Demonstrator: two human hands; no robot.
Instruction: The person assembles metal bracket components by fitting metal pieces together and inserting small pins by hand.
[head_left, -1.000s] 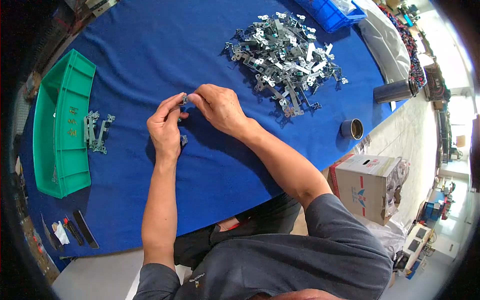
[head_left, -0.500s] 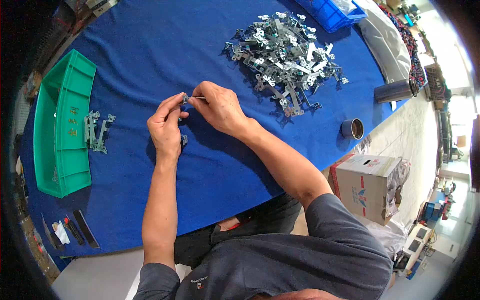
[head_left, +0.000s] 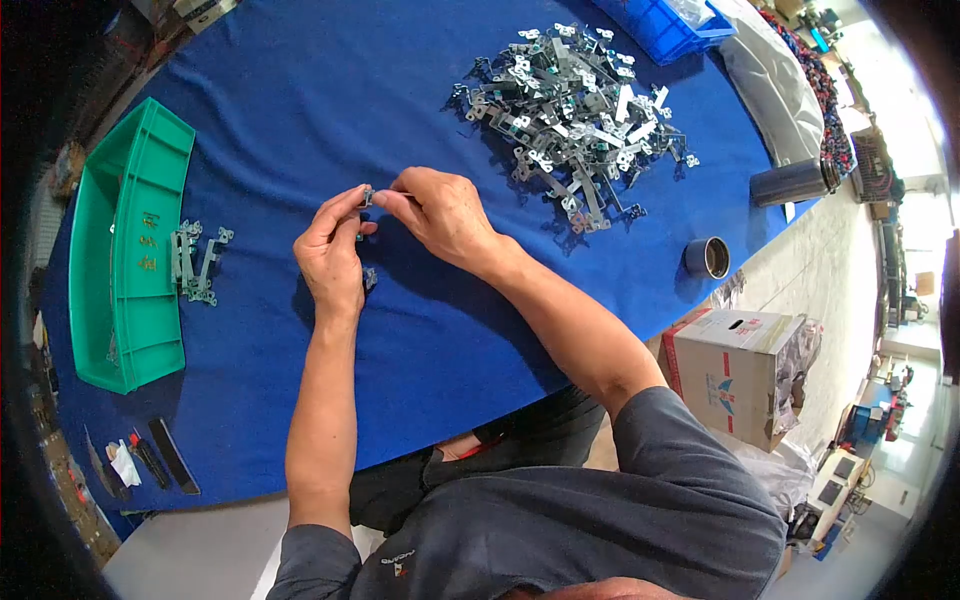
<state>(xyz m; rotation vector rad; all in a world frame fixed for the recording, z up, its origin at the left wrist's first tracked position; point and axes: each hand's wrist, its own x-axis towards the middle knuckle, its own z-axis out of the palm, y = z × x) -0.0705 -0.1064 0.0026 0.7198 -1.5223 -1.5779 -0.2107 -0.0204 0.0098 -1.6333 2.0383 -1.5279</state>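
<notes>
While the left hand (head_left: 332, 262) curled closed around a metal bracket (head_left: 370, 278) over the counter (head_left: 300, 90), its upper end protruded, presumably for access. The right hand (head_left: 445, 215) met that end with thumb and fingers drawn close; any hold was hidden. Position between green bin (head_left: 150, 330) and bracket pile (head_left: 590, 130) likely gave both hands elbow room.

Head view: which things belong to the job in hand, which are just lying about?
Likely job:
- metal part in left hand, right hand at it
- bracket pile
- brackets beside green bin
- green bin, probably

Likely just lying about:
- dark cylinder
- round open container
- carton
</notes>
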